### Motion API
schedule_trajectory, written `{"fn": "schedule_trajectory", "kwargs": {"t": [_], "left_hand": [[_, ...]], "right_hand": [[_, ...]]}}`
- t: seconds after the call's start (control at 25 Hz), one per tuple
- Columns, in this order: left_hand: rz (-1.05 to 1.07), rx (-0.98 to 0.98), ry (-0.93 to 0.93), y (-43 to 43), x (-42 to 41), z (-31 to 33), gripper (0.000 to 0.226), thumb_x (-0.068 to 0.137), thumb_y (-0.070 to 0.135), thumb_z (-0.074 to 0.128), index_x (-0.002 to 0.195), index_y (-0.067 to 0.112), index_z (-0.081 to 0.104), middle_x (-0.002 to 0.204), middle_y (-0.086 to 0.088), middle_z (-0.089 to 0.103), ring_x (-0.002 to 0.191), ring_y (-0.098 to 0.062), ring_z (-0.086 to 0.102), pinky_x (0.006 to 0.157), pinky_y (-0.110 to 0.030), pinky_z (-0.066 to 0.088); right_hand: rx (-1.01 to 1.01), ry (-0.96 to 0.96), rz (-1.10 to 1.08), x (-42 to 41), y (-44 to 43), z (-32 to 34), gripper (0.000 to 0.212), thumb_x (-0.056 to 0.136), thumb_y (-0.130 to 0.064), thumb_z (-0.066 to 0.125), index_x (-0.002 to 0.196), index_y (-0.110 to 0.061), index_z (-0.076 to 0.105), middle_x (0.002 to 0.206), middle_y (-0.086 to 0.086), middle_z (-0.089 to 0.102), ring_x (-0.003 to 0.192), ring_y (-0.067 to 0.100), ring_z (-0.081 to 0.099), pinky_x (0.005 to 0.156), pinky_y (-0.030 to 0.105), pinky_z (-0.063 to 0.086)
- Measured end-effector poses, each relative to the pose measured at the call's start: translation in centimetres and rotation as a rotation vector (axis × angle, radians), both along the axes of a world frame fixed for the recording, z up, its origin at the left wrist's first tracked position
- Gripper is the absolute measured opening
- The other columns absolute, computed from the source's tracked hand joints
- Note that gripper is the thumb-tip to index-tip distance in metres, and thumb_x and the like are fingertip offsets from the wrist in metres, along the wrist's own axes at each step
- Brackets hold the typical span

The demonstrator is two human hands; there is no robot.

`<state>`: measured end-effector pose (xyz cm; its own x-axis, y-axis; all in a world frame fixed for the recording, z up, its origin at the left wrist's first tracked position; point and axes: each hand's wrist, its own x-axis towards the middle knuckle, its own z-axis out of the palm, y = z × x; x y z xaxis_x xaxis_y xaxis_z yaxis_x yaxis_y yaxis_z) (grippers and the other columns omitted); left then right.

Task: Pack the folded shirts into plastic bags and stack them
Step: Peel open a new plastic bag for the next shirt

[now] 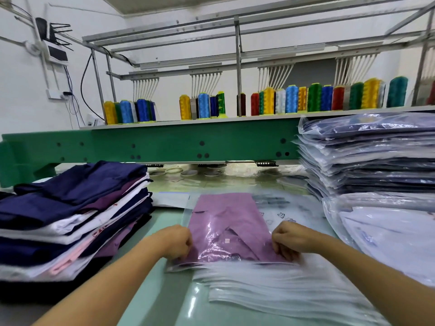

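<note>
On green table point(167, 220) | left hand point(178, 242), right hand point(286, 238) pinch bagged shirt point(226, 215) | spools point(292, 98) behind

Folded mauve shirt point(226, 222) flat inside clear plastic bag point(277, 208), mid-table.

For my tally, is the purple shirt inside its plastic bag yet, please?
Inside: plastic bag film covers the purple shirt; left hand and right hand pinch its near edge.
</note>
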<state>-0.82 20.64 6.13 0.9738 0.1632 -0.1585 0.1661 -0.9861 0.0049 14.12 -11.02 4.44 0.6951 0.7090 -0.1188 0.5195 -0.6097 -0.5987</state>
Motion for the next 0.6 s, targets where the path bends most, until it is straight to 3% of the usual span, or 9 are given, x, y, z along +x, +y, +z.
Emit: {"fn": "schedule_trajectory", "kwargs": {"t": [0.08, 0.2, 0.32, 0.44, 0.6], "left_hand": [[0.052, 0.182, -0.081, -0.4, 1.7, 0.1, 0.023, 0.084, 0.009, 0.048, 0.091, 0.016, 0.069, 0.098, -0.007, 0.068, 0.096, -0.031, 0.066, 0.077, -0.034, 0.051], [0.14, 0.236, -0.199, -0.6, 5.2, 1.0, 0.031, 0.09, 0.018, 0.048, 0.119, 0.016, 0.06, 0.125, -0.009, 0.062, 0.116, -0.032, 0.06, 0.093, -0.043, 0.051], [0.2, 0.227, -0.311, -0.7, 9.1, 1.7, 0.04, 0.093, 0.027, 0.05, 0.131, 0.017, 0.046, 0.136, -0.007, 0.052, 0.127, -0.032, 0.049, 0.102, -0.046, 0.04], [0.256, 0.165, -0.396, -0.2, 13.7, 1.4, 0.049, 0.094, 0.026, 0.047, 0.142, 0.02, 0.037, 0.149, -0.003, 0.043, 0.139, -0.031, 0.036, 0.112, -0.051, 0.03], [0.23, 0.084, -0.424, 0.5, 19.3, -0.7, 0.062, 0.099, 0.027, 0.04, 0.157, 0.024, 0.02, 0.168, 0.002, 0.015, 0.155, -0.027, 0.008, 0.123, -0.057, 0.005]], "right_hand": [[0.005, -0.192, -0.176, 1.7, 1.1, 0.1, 0.028, 0.086, -0.012, 0.045, 0.069, -0.013, 0.067, 0.064, 0.006, 0.072, 0.057, 0.019, 0.064, 0.055, 0.028, 0.049], [0.023, -0.468, -0.386, 4.2, 3.8, 0.5, 0.022, 0.09, -0.017, 0.044, 0.082, -0.011, 0.064, 0.081, 0.004, 0.069, 0.08, 0.028, 0.065, 0.063, 0.037, 0.047], [0.062, -0.556, -0.434, 6.3, 7.5, 1.1, 0.023, 0.097, -0.024, 0.044, 0.106, -0.018, 0.064, 0.108, 0.002, 0.064, 0.102, 0.027, 0.06, 0.083, 0.039, 0.05], [0.008, -0.57, -0.382, 9.3, 12.0, 1.0, 0.046, 0.099, -0.03, 0.041, 0.145, -0.023, 0.046, 0.145, 0.005, 0.046, 0.134, 0.028, 0.042, 0.107, 0.046, 0.038], [-0.055, -0.548, -0.246, 12.9, 17.9, -0.2, 0.057, 0.102, -0.036, 0.034, 0.158, -0.031, 0.025, 0.167, 0.001, 0.019, 0.153, 0.025, 0.017, 0.12, 0.051, 0.02]]}}
